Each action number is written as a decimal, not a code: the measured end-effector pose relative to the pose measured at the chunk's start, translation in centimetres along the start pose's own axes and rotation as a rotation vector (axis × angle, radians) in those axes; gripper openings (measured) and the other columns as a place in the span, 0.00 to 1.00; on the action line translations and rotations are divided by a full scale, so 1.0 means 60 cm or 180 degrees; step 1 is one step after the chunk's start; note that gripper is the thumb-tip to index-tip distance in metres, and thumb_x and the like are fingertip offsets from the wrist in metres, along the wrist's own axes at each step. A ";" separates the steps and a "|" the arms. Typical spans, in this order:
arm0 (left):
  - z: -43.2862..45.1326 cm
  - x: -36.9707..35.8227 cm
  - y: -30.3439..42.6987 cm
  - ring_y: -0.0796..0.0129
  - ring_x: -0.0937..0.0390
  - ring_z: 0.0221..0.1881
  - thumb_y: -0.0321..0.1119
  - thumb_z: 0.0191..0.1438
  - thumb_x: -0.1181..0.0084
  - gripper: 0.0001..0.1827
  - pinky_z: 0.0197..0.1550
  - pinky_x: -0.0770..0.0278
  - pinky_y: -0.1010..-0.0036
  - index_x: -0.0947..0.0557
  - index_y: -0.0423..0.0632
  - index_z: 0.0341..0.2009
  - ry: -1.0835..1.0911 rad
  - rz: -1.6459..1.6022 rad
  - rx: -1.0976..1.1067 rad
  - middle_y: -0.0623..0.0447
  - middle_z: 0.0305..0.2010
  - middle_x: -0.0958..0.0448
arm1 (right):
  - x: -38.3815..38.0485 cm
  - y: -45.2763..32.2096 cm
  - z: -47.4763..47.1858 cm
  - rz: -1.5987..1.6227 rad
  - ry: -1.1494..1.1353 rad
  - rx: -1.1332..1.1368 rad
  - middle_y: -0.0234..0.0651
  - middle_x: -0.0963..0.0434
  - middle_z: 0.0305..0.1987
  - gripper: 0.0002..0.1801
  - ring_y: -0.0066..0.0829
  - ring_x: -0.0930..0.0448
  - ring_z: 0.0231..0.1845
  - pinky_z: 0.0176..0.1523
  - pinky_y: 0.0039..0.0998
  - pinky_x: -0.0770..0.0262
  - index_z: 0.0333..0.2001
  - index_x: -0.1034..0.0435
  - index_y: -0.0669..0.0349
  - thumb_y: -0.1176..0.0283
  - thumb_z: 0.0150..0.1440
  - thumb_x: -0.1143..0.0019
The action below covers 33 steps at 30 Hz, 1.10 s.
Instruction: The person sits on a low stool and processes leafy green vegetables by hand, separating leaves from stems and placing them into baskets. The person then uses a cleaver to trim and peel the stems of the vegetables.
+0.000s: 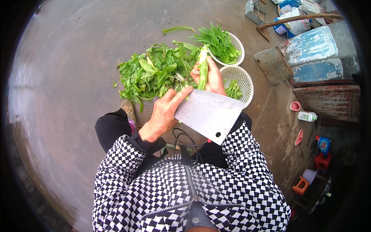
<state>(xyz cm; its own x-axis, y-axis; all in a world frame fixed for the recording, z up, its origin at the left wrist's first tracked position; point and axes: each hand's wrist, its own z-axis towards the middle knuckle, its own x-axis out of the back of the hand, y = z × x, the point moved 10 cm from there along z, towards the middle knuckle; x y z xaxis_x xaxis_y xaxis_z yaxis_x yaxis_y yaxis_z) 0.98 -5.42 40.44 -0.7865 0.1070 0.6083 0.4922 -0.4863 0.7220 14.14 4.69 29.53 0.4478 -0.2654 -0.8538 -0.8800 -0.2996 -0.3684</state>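
My left hand (162,113) grips a metal cleaver (210,114), its handle hidden in the fist and its broad blade slanting down to the right, with a round hole near the far corner. Held upright in my right hand (214,76) is a thick green stem, seemingly celtuce (203,71), with a pale top end; its lower end is beside the blade's upper edge. A heap of green leaves (159,71) lies on the ground beyond my left hand. Two white perforated plastic baskets (243,50) (249,87) stand at the right, one with long leafy tops (221,45), the other with small leafy sprigs (233,90).
A single loose stalk (178,29) lies on the wet concrete ground (75,72). At the right are a wood-handled hoe (298,19), a metal dustpan-like sheet (273,65), a white bottle (306,116), pink slippers (295,106) and an orange stool (301,186). A dark cord loops near my lap.
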 end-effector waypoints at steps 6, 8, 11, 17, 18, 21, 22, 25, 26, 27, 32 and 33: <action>-0.001 -0.005 -0.002 0.52 0.26 0.28 0.22 0.34 0.34 0.43 0.30 0.25 0.64 0.28 0.55 0.61 -0.0088 0.0050 -0.0087 0.48 0.31 0.33 | 0.026 -0.008 0.006 0.0053 0.0524 0.0256 0.37 0.34 0.27 0.20 0.28 0.34 0.24 0.28 0.28 0.35 0.35 0.36 0.63 0.55 0.67 0.56; -0.001 -0.005 -0.002 0.52 0.26 0.28 0.22 0.34 0.34 0.43 0.30 0.25 0.64 0.28 0.55 0.61 -0.0090 0.0074 -0.0112 0.48 0.31 0.33 | 0.029 -0.003 0.005 -0.0037 0.0605 0.0174 0.37 0.34 0.25 0.20 0.28 0.34 0.22 0.27 0.28 0.35 0.35 0.36 0.63 0.55 0.67 0.56; -0.001 -0.003 0.000 0.53 0.25 0.29 0.22 0.34 0.35 0.43 0.30 0.25 0.64 0.27 0.55 0.61 -0.0007 0.0142 -0.0150 0.49 0.31 0.32 | 0.016 0.002 0.000 -0.0121 0.0402 0.0136 0.37 0.33 0.29 0.18 0.26 0.35 0.25 0.29 0.28 0.35 0.38 0.36 0.65 0.58 0.66 0.54; 0.002 0.001 0.000 0.55 0.24 0.29 0.21 0.38 0.39 0.40 0.31 0.23 0.64 0.26 0.54 0.61 0.0228 0.0426 -0.0202 0.50 0.31 0.31 | -0.007 0.003 -0.017 -0.0594 0.0281 0.0302 0.36 0.34 0.30 0.19 0.25 0.36 0.27 0.30 0.27 0.36 0.39 0.37 0.66 0.58 0.67 0.55; 0.003 0.001 0.001 0.55 0.25 0.29 0.21 0.39 0.41 0.39 0.31 0.23 0.64 0.26 0.54 0.61 0.0251 0.0432 -0.0215 0.50 0.31 0.31 | -0.011 0.004 -0.018 -0.0611 0.0232 0.0294 0.36 0.34 0.29 0.19 0.25 0.36 0.26 0.29 0.27 0.36 0.39 0.37 0.66 0.57 0.67 0.56; 0.003 0.001 0.000 0.55 0.25 0.29 0.20 0.41 0.43 0.38 0.31 0.24 0.64 0.26 0.54 0.61 0.0307 0.0519 -0.0200 0.49 0.31 0.31 | -0.016 0.006 -0.024 -0.1049 0.0219 0.0272 0.34 0.35 0.26 0.21 0.24 0.35 0.25 0.28 0.26 0.38 0.39 0.37 0.65 0.55 0.68 0.59; 0.004 0.001 -0.001 0.55 0.25 0.29 0.20 0.41 0.44 0.37 0.31 0.24 0.64 0.27 0.54 0.61 0.0308 0.0551 -0.0182 0.49 0.31 0.31 | -0.016 0.008 -0.025 -0.1121 0.0247 0.0260 0.34 0.36 0.25 0.21 0.24 0.35 0.25 0.28 0.26 0.38 0.39 0.37 0.65 0.54 0.68 0.60; 0.005 0.001 -0.005 0.55 0.26 0.29 0.21 0.42 0.45 0.37 0.31 0.24 0.64 0.27 0.54 0.62 0.0354 0.0685 -0.0141 0.49 0.31 0.32 | -0.020 0.012 -0.029 -0.1326 0.0278 0.0258 0.34 0.36 0.24 0.23 0.24 0.35 0.24 0.27 0.25 0.38 0.39 0.38 0.64 0.52 0.68 0.63; 0.005 0.000 -0.006 0.55 0.26 0.29 0.21 0.42 0.45 0.38 0.31 0.24 0.64 0.28 0.54 0.62 0.0351 0.0700 -0.0133 0.49 0.31 0.32 | -0.022 0.013 -0.030 -0.1386 0.0253 0.0280 0.34 0.36 0.23 0.23 0.24 0.35 0.24 0.27 0.25 0.38 0.39 0.38 0.64 0.52 0.68 0.63; 0.006 -0.001 -0.008 0.55 0.26 0.29 0.21 0.42 0.44 0.38 0.31 0.24 0.64 0.28 0.54 0.62 0.0347 0.0716 -0.0126 0.49 0.31 0.32 | -0.026 0.011 -0.031 -0.1433 0.0215 0.0341 0.34 0.35 0.23 0.23 0.24 0.35 0.24 0.28 0.25 0.38 0.39 0.38 0.64 0.51 0.68 0.64; 0.007 -0.003 -0.011 0.56 0.26 0.29 0.21 0.43 0.44 0.38 0.32 0.23 0.65 0.29 0.55 0.63 0.0333 0.0741 -0.0082 0.49 0.31 0.32 | -0.018 0.007 -0.027 -0.1608 0.0312 0.0441 0.35 0.32 0.24 0.24 0.24 0.32 0.25 0.29 0.26 0.35 0.40 0.37 0.65 0.51 0.67 0.64; 0.007 -0.003 -0.010 0.56 0.26 0.29 0.21 0.43 0.44 0.39 0.32 0.23 0.65 0.29 0.56 0.64 0.0343 0.0707 -0.0090 0.49 0.31 0.32 | -0.017 0.008 -0.027 -0.1695 0.0307 0.0447 0.35 0.31 0.24 0.25 0.24 0.30 0.25 0.29 0.26 0.34 0.40 0.36 0.65 0.51 0.67 0.64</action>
<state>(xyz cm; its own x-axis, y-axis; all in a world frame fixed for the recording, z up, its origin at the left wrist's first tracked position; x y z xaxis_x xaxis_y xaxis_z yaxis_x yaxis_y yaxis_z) 1.01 -4.80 40.05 -0.6961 -0.0976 0.7113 0.6481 -0.5118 0.5640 13.51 3.30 30.82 0.8429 -0.1953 -0.5013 -0.5380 -0.2919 -0.7908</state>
